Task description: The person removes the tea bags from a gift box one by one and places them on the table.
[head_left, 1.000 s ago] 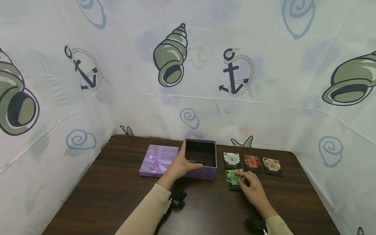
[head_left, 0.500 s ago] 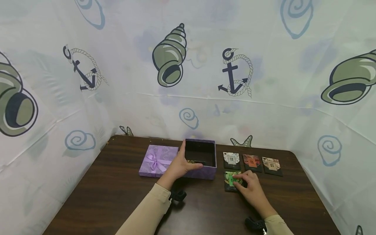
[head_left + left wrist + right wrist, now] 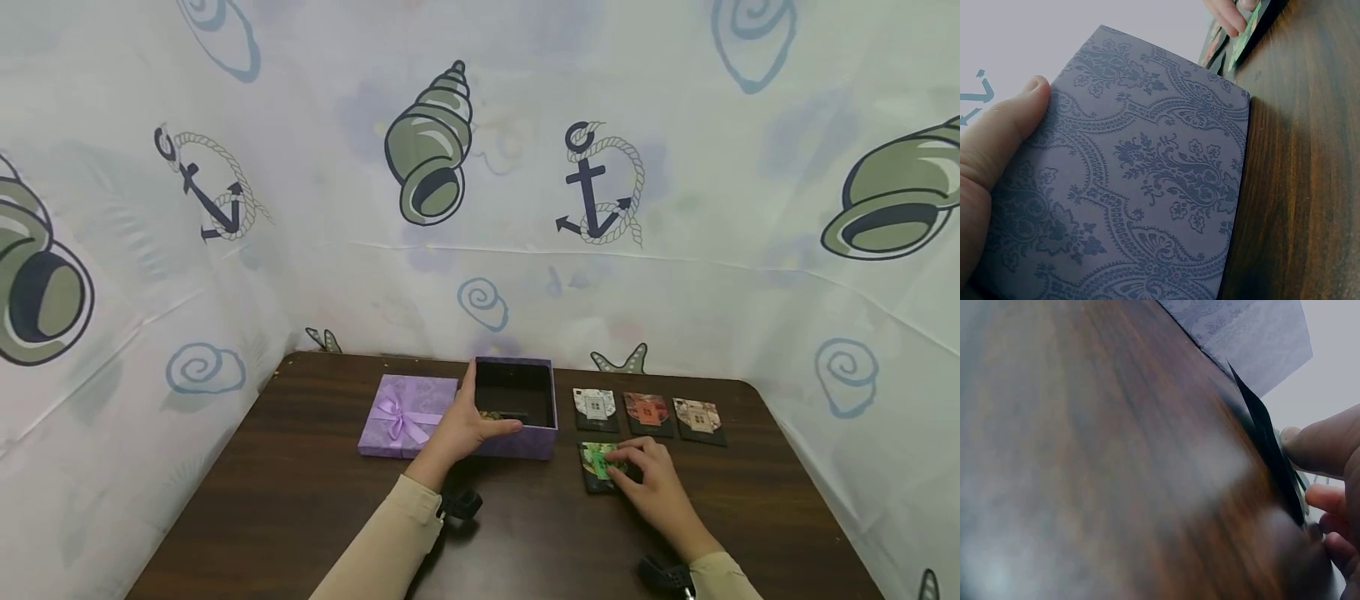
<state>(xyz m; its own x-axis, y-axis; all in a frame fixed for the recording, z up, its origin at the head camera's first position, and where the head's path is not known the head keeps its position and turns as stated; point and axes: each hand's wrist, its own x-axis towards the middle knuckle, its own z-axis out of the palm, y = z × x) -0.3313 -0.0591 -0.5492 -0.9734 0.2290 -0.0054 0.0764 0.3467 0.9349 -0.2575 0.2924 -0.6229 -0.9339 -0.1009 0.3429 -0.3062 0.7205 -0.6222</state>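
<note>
Your left hand [image 3: 456,433] is on the left side of the purple box [image 3: 517,443], thumb laid straight out along the front rim, index finger straight up the left side; hand spread, not curled. Your right hand [image 3: 658,487] has thumb and index bent, tips touching the green packet [image 3: 596,471] by its right edge; can't tell if you pinch it or only touch it. The packet is on the table [image 3: 525,533], right of the box, design side up.

Inside the box, dark interior, plus a dark item with a yellowish pattern [image 3: 506,415] near the front, partly hidden; can't make out what. Left of the box, beside your left hand: lilac lid [image 3: 423,396] with a ribbon bow [image 3: 393,418] on top.

Behind the green packet, a row of three, left to right: white packet [image 3: 596,408], red packet [image 3: 648,413], beige packet [image 3: 700,420], all flat, near each other. Light sleeves on both arms, black device on each wrist. Past the table, pale cloth [image 3: 525,200] printed with shells, anchors, starfish.
</note>
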